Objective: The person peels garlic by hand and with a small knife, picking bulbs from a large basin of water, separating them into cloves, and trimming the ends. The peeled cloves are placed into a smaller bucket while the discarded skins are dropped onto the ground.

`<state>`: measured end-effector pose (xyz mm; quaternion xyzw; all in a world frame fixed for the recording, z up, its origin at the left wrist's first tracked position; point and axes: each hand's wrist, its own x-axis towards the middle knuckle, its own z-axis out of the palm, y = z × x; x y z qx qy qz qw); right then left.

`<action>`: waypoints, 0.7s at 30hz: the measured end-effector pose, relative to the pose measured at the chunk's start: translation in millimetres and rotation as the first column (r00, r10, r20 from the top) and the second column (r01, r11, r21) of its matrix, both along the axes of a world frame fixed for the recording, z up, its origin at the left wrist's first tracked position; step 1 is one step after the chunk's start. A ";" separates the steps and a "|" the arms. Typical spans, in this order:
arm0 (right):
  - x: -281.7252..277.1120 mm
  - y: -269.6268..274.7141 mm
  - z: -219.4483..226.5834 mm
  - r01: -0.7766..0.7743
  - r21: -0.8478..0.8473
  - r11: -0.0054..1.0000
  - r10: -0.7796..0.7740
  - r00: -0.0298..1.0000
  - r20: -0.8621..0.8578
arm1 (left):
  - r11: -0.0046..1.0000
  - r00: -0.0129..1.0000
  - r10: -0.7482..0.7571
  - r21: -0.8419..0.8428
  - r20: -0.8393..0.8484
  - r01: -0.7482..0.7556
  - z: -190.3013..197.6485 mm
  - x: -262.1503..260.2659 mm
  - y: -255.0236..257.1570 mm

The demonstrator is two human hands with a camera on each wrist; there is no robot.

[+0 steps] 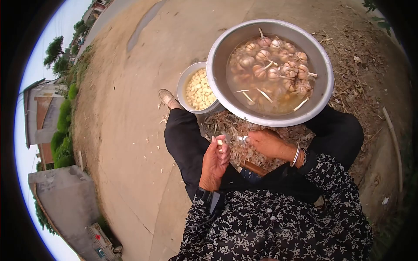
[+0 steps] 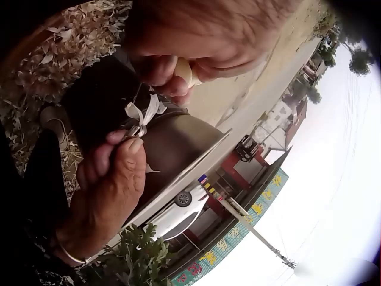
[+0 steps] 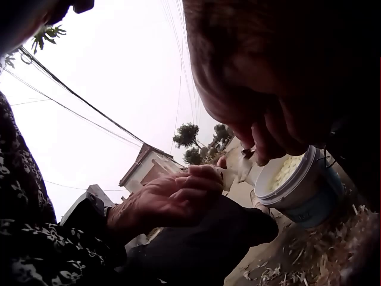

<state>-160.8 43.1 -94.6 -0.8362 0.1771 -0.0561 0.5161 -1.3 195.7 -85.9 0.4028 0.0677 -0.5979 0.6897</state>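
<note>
My left hand (image 1: 215, 162) curls around peeled garlic cloves (image 1: 220, 142), pale and smooth, palm turned up in the head view. A clove (image 2: 183, 71) also shows between its fingers in the left wrist view. Just to the right, my right hand (image 1: 269, 144) pinches a white, papery garlic skin (image 2: 144, 114) by its stem end between thumb and fingers. The two hands are close together above my lap. Beyond them a large metal basin (image 1: 212, 65) holds whole garlic bulbs (image 1: 290, 68) in cloudy water. Left of it stands a white bucket (image 1: 180, 87) with peeled cloves.
Dry garlic skins (image 1: 235, 126) litter the ground between my legs. A small wooden piece (image 1: 254, 168) shows below the right hand. Dry leaves (image 1: 361, 65) lie right of the basin, near a long stick (image 1: 394, 150). Concrete paving (image 1: 126, 130) stretches to the left.
</note>
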 end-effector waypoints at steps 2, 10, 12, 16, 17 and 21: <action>1.6 -0.3 -9.6 -0.070 0.031 0.997 0.073 0.989 -0.129 | 0.999 0.997 -0.012 -0.052 -0.072 0.009 -1.7 2.6 1.3; 10.2 12.0 36.8 -0.151 -0.299 0.942 0.122 0.986 -0.113 | 0.982 0.921 -0.152 0.160 0.359 0.100 9.7 -3.9 -4.5; 9.2 13.2 34.2 -0.198 -0.333 0.922 0.160 0.977 -0.139 | 0.973 0.882 -0.182 0.209 0.435 0.098 8.8 -8.2 -6.5; 9.1 18.4 19.4 -0.130 -0.565 0.815 0.210 0.975 0.078 | 0.933 0.725 -0.315 0.342 0.613 0.116 12.2 -18.2 -12.6; 9.4 19.1 21.3 -0.081 -0.535 0.841 0.177 0.975 0.131 | 0.931 0.726 -0.318 0.344 0.610 0.119 9.7 -18.9 -11.8; 9.7 17.6 22.2 -0.060 -0.468 0.882 0.071 0.997 0.007 | 0.925 0.788 -0.328 0.345 0.521 0.157 7.9 -17.1 -8.3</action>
